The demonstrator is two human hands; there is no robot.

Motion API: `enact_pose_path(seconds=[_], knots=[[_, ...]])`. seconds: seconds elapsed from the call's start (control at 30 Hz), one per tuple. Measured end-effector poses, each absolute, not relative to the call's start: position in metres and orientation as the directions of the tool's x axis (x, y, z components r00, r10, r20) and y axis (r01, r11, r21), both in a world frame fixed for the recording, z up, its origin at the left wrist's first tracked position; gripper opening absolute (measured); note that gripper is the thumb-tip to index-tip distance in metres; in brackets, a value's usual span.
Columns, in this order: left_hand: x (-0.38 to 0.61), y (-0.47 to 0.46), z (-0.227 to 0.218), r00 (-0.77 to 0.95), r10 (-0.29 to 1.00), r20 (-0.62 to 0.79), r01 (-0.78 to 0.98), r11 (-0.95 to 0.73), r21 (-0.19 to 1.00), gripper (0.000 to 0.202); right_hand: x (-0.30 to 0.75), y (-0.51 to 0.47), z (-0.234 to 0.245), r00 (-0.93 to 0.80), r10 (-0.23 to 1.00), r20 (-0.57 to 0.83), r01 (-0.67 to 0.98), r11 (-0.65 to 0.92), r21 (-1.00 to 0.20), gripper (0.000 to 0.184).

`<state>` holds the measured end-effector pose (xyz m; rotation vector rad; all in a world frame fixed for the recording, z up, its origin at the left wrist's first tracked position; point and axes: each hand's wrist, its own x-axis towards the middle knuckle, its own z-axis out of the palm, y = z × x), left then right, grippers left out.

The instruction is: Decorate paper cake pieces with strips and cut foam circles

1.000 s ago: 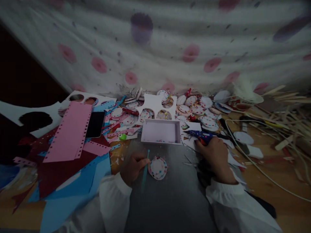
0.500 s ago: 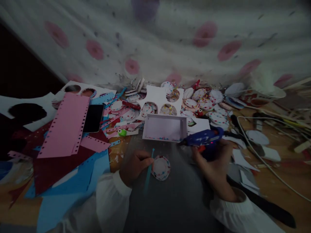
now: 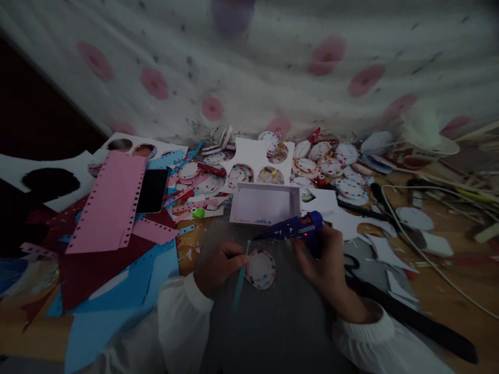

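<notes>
- Glue gun (image 3: 294, 228): held above gray mat (image 3: 273, 332), near side of white box (image 3: 265, 200); long axis slanted slightly, nozzle pointed left and a bit down, toward top end of teal strip (image 3: 238, 285).
- Blue body, dark tapered tip, small red light lit.
- Gripped by right hand (image 3: 327, 270), fingers wrapped around handle.
- Teal strip: thin, lower end blurred; long axis run away from wearer, top leaned right; pinched between thumb and finger of left hand (image 3: 218, 267).
- Round disc (image 3: 261, 270): pale center, dotted rim, laid flat just beside strip; contact with left hand cannot be told.
</notes>
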<state>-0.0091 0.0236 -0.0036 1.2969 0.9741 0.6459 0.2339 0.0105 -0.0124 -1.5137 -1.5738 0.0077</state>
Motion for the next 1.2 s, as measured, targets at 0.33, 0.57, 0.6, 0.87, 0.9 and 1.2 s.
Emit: enact_pose_path(seconds=[0.33,0.57,0.6,0.87,0.9,1.2], knots=[[-0.009,0.025,0.003,0.48,0.846,-0.231,0.172,0.168,0.971,0.032,0.233,0.01,-0.015,0.113,0.754,0.647,0.824,0.293,-0.485,0.036],[-0.01,0.023,0.002,0.468,0.853,-0.231,0.193,0.156,0.969,0.031,0.233,0.009,-0.016,0.127,0.762,0.635,0.817,0.283,-0.502,0.035],[-0.01,0.023,0.002,0.469,0.853,-0.23,0.195,0.154,0.969,0.031,0.233,0.009,-0.016,0.133,0.766,0.629,0.814,0.277,-0.51,0.036],[-0.008,0.023,0.004,0.474,0.847,-0.24,0.183,0.171,0.968,0.03,0.233,0.009,-0.016,0.158,0.783,0.602,0.803,0.252,-0.54,0.035],[-0.008,0.023,0.004,0.471,0.848,-0.242,0.184,0.173,0.968,0.03,0.233,0.009,-0.016,0.16,0.782,0.602,0.803,0.251,-0.54,0.035],[-0.008,0.024,0.006,0.469,0.851,-0.237,0.194,0.163,0.967,0.032,0.233,0.008,-0.015,0.108,0.767,0.632,0.824,0.286,-0.488,0.033]])
